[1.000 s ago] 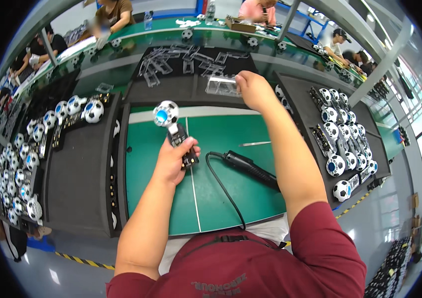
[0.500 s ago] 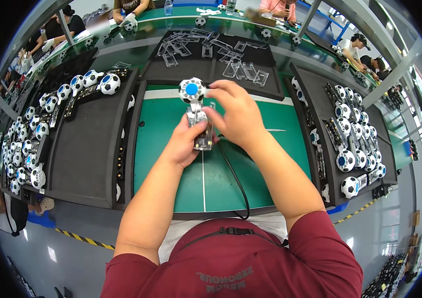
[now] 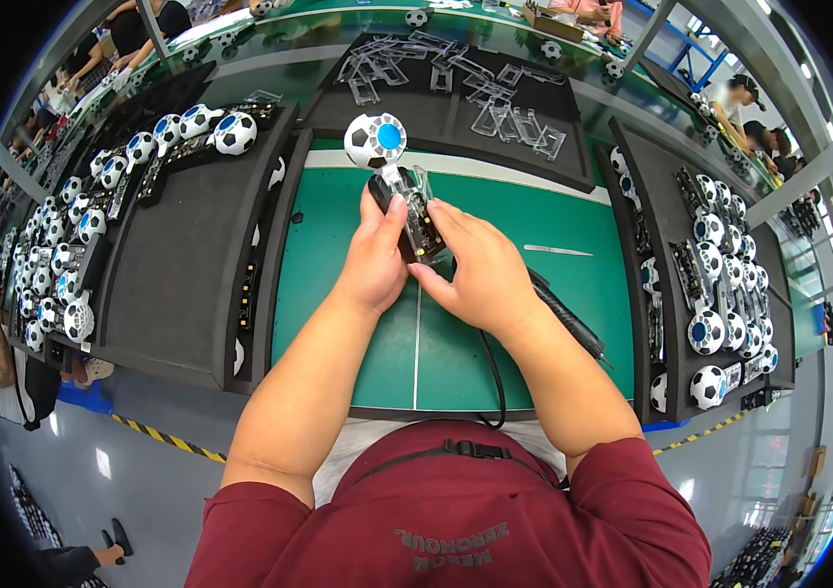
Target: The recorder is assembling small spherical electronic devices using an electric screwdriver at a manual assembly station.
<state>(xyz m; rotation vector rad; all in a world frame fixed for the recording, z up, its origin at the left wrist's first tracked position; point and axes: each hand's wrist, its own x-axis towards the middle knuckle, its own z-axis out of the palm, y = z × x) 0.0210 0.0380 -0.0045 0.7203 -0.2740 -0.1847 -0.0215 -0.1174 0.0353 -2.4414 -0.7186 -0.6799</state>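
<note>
The premises are a factory assembly workshop. Evidence noted: a green counter (image 3: 318, 225) bearing a corded power driver (image 3: 573, 328); black trays (image 3: 167, 269) holding rows of near-identical football-patterned units (image 3: 706, 333); co-workers (image 3: 727, 110) stationed beyond; metal uprights (image 3: 804, 179); grey floor (image 3: 157, 500) marked with black-and-yellow tape (image 3: 168, 437).

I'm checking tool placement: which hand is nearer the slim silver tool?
Right: the right hand is left of the slim silver tool, apart from it; the left hand is farther left.
</note>
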